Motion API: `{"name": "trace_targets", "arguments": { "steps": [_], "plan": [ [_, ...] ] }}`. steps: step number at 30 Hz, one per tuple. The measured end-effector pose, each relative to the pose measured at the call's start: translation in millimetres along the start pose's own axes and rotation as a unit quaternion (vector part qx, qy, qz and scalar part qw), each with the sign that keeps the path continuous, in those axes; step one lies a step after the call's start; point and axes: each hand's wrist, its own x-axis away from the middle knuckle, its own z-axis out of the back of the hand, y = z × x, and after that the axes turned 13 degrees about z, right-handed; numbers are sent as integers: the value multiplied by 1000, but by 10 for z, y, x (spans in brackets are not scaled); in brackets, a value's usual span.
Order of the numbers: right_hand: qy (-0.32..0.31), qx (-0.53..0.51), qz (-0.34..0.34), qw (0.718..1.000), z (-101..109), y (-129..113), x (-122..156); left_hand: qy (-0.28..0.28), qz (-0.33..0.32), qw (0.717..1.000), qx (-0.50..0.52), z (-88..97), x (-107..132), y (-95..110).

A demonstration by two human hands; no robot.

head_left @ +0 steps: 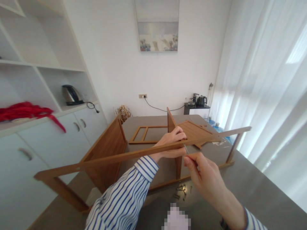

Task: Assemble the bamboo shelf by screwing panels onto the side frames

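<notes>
A wooden frame lies on its side, its long upper rail (134, 154) running across in front of me. My left hand (173, 142) reaches behind that rail, fingers closed round it where the middle wooden panel (170, 119) meets it. In my right hand (203, 169), thumb and fingers pinch a thin metal rod (186, 149), like a hex key, whose far end is at the rail by the joint. A larger wooden end panel (105, 150) stands to the left, against the same rail. Loose screws and bolts (181, 188) lie on the table below my hands.
Further back on the grey table (158, 120) lie an open wooden frame (144, 134) and a slatted wooden piece (195, 129). White cabinets (62, 137) flank the left side, with a kettle (71, 95) on a shelf. Sheer curtains (261, 80) hang at right.
</notes>
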Motion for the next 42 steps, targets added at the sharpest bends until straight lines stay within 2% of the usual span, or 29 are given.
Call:
{"name": "trace_targets", "arguments": {
  "steps": [5, 11, 15, 20, 23, 28, 30, 33, 36, 39, 42],
  "plan": [
    [-1, 1, 8, 1000, 10, -2, -14, 3, -1, 1000, -17, -8, -9, 1],
    [-1, -13, -28, 1000, -26, -30, 6, 21, 7, 1000, 2, -54, 9, 5],
    [29, -54, -100, 993, -100, -104, 44, 16, 18, 1000, 5, -60, 22, 14],
    [51, -139, -232, 961, -141, -165, 101, 13, 12, 1000, 6, -45, 21, 19],
    [46, -147, -239, 959, -94, -135, 112, 12, 12, 1000, 8, -38, 23, 22],
    [32, -73, -163, 983, 44, -31, 89, 7, 16, 1000, 12, -33, 29, 28],
    [19, -54, -104, 993, 93, 3, 76, 6, 16, 1000, 13, -33, 28, 28],
    [-36, -23, -1, 999, 167, 43, 56, 4, 18, 1000, 12, -34, 24, 27],
    [-106, 25, 81, 991, 259, 66, 25, 2, 17, 1000, 13, -37, 20, 25],
    [-163, 114, 169, 965, 371, 69, -34, 6, 10, 1000, 21, -42, 23, 20],
    [-171, 200, 229, 937, 466, 62, -115, 7, 9, 1000, 26, -47, 27, 16]
  ]
}}
